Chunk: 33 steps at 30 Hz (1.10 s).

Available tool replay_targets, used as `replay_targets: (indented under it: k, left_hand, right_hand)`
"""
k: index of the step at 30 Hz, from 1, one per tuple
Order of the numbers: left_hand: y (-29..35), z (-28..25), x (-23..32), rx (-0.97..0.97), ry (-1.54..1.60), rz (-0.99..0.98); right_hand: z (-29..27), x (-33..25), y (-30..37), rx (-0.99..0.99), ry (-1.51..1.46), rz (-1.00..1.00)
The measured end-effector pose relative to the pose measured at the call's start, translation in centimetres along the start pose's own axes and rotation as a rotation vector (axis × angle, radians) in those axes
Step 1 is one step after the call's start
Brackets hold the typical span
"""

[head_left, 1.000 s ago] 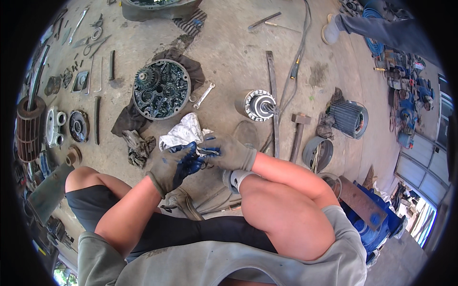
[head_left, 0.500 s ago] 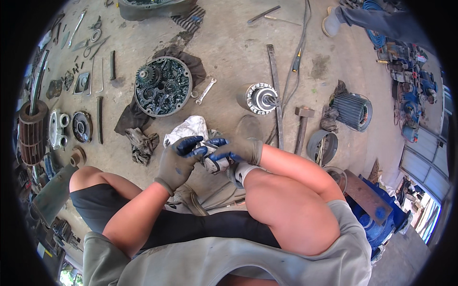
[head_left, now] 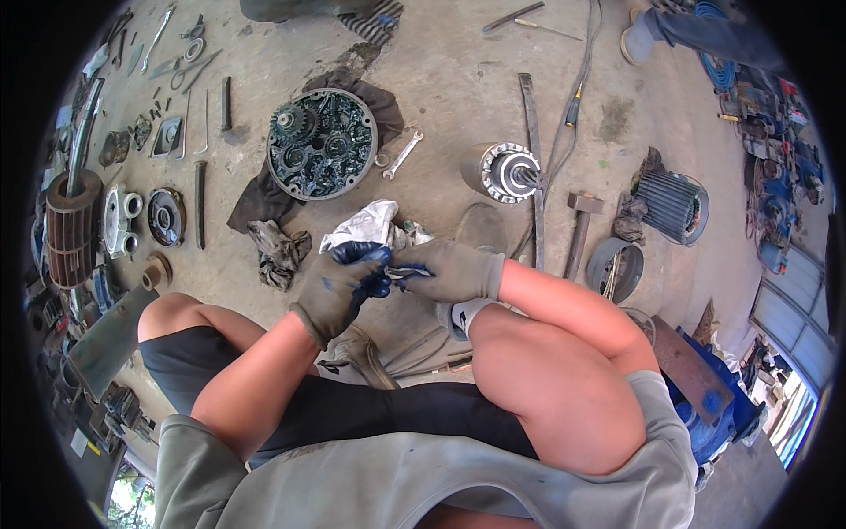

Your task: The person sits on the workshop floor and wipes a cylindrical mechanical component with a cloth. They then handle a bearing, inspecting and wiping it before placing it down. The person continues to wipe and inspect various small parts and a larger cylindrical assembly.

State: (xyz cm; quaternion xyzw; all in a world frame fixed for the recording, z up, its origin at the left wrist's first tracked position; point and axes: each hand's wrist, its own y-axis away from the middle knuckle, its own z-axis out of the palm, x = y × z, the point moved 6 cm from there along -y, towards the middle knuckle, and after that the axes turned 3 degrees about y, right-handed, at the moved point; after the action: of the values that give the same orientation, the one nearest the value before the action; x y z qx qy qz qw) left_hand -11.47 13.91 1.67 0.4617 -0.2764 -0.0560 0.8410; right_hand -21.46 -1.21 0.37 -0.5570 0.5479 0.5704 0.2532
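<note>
My gloved left hand (head_left: pixel 344 286) is closed, its dark blue fingertips curled in front of my body. My gloved right hand (head_left: pixel 454 269) meets it from the right, fingers pressed together. Between the fingertips a small pale grey piece (head_left: pixel 404 272) shows; the fingers cover most of it and I cannot make out its kind. Just beyond my hands lies a crumpled white rag (head_left: pixel 359 226) on the floor. Farther off, an open round gear housing (head_left: pixel 322 145) with greasy dark gears rests on a dark cloth, beside an open-end wrench (head_left: pixel 403 156).
A motor rotor with bearing (head_left: pixel 502 172), a long flat bar (head_left: pixel 534 167) and a hammer (head_left: pixel 580 231) lie to the right. Past them are a ribbed motor housing (head_left: pixel 671 204) and a metal ring (head_left: pixel 615 269). A dirty rag (head_left: pixel 280 251) lies left. Another person's foot (head_left: pixel 636 44) is far right.
The bulky pale thing between my hands no longer shows; only a small grey piece does. My hands have shifted slightly, and the whole view has moved so floor things appear farther right.
</note>
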Motion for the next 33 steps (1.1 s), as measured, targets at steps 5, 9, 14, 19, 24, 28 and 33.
replay_targets:
  k: [5,9,14,19,24,28,33]
  left_hand:
    - [1.3,2.0,2.7,0.049,-0.754,0.469]
    - [2.4,3.5,4.3,0.069,-1.035,0.778]
    - [0.4,1.9,1.7,0.018,-0.657,0.238]
    - [-0.2,0.6,-0.5,-0.028,-0.076,-0.073]
    - [-0.2,-0.1,-1.6,0.001,0.159,-0.335]
    - [-0.4,0.7,0.0,-0.007,-0.234,0.010]
    - [1.9,3.5,3.3,0.093,-1.148,0.809]
  right_hand:
    - [3.2,2.1,0.9,-0.369,-1.301,0.376]
    - [2.5,3.4,0.2,-0.146,-0.977,0.245]
    - [1.8,2.8,1.3,-0.122,-0.585,0.311]
    - [-1.1,-0.3,0.4,-0.011,0.036,-0.007]
    - [-1.2,-1.1,-0.1,-0.074,0.381,-0.178]
    - [0.2,2.0,0.4,-0.005,-0.278,0.107]
    - [1.2,3.3,0.0,-0.024,-0.574,-0.088]
